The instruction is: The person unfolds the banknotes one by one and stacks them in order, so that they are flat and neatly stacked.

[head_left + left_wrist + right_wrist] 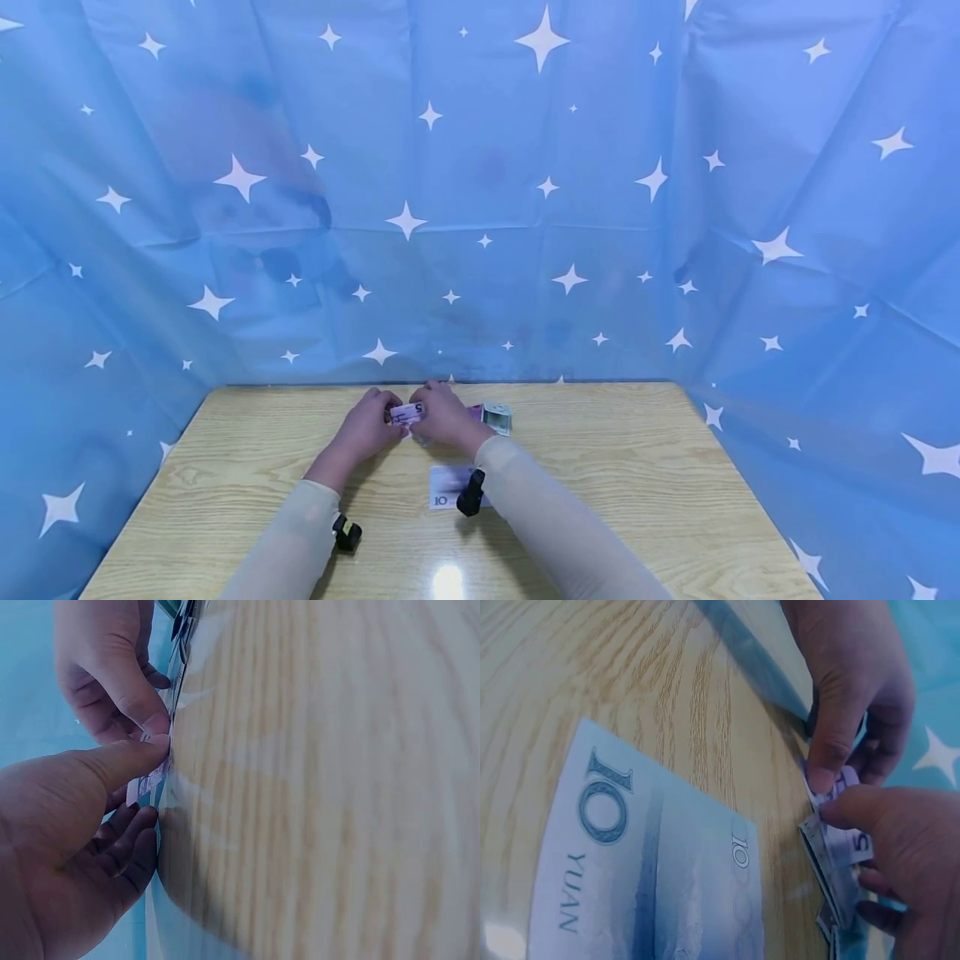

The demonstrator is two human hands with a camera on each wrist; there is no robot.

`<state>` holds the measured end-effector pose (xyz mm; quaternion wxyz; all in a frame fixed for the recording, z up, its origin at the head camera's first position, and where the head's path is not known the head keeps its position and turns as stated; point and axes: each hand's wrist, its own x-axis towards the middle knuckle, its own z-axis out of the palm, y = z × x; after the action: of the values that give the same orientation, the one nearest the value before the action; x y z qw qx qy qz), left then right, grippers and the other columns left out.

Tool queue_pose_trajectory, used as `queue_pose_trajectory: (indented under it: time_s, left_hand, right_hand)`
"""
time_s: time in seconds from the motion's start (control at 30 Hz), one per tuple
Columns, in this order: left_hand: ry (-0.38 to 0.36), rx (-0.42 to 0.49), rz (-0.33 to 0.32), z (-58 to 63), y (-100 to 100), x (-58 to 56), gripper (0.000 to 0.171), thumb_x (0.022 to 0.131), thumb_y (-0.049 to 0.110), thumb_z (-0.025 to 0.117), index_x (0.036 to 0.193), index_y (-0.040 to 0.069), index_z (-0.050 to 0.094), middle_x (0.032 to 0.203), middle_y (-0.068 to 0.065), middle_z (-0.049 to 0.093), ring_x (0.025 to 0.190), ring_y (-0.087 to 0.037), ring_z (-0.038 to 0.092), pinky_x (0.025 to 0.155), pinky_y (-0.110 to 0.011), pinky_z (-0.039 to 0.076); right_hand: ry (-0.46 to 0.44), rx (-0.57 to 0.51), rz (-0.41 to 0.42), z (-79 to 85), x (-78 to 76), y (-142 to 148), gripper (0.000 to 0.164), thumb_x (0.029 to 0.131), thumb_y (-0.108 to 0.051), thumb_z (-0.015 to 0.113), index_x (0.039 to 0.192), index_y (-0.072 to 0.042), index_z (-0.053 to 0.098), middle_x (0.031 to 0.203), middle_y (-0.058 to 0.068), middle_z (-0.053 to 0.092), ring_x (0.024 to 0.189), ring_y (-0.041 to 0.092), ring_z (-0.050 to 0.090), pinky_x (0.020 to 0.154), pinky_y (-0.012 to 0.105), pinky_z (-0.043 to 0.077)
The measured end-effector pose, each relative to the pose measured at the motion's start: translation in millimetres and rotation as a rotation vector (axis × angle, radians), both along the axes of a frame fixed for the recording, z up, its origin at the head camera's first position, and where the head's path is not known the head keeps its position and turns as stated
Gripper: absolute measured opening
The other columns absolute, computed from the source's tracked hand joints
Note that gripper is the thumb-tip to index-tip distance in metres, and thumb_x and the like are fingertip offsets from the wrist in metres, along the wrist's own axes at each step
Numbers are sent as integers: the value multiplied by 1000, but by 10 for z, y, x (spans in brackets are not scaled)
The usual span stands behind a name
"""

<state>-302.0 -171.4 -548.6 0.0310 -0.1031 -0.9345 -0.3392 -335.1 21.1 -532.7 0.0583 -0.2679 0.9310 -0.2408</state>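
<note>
A purple banknote (406, 414) marked 5 is pinched at its two ends by my left hand (369, 429) and my right hand (446, 417), near the table's far edge. From the right wrist, my left thumb and right thumb press on the note's face (861, 844) close together, while the fingers are partly hidden behind it. In the left wrist view only a sliver of the purple note (144, 784) shows between the hands. Just right of my right hand lie a green folded note (497, 418) and a magenta note (475, 412), the latter partly covered by the hand.
A 10 yuan banknote (649, 847) lies flat nearer to me, partly under my right wrist strap (471, 493) in the head view. The wooden table (600, 467) ends just beyond my hands, with a blue star-patterned curtain (487, 308) behind it.
</note>
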Motion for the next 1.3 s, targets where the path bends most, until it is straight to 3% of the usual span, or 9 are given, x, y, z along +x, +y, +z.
queue_pose_trajectory:
  time_s: [0.13,0.33,0.47,0.67,0.8,1.03,1.3]
  left_hand:
    - [12,21,-9,-12,-1,-3,40,86,6,91,120,0,70,107,-13,59,88,-23,60,83,-44,55]
    - [67,54,-41,-28,3,-7,41,84,2,90,118,0,66,107,-16,59,87,-23,59,80,-47,54]
    - [66,59,-54,-36,4,-25,44,84,2,89,122,0,66,108,-15,63,88,-23,60,81,-47,54]
    - [-33,118,-39,-9,-16,-22,51,91,2,86,136,0,62,104,-11,68,88,-22,62,80,-42,53]
    - [-104,216,-6,3,-50,25,53,96,4,84,143,1,59,98,-9,66,86,-20,62,78,-38,53]
    - [-181,440,-14,-2,-88,127,24,99,2,78,119,-4,68,102,-10,69,87,-20,63,74,-28,56]
    - [-230,530,-50,4,-41,197,15,103,8,75,115,0,71,105,-10,71,87,-21,64,73,-30,56]
  right_hand:
    - [-15,-63,-12,-4,-3,10,43,91,-16,91,130,-9,73,122,4,65,114,21,60,102,37,54]
    - [-43,-118,-56,-34,-30,13,29,99,-10,84,125,-12,74,119,2,73,111,19,68,98,36,58]
    - [-53,-159,-70,-40,-37,24,23,101,-7,80,123,-13,75,118,0,75,108,17,70,95,35,59]
    - [-41,-238,-66,-22,-33,48,17,103,-6,78,119,-13,78,114,-2,76,98,11,68,87,30,59]
    - [-98,-312,-69,17,-8,80,16,108,-10,73,122,-15,79,114,-5,75,91,8,65,81,29,58]
    - [-200,-497,-109,169,77,194,21,110,-13,71,130,-11,78,108,-2,71,94,15,64,76,33,56]
    - [-189,-553,-138,231,116,271,20,108,-15,74,127,-13,79,106,-5,72,97,15,66,81,33,59]
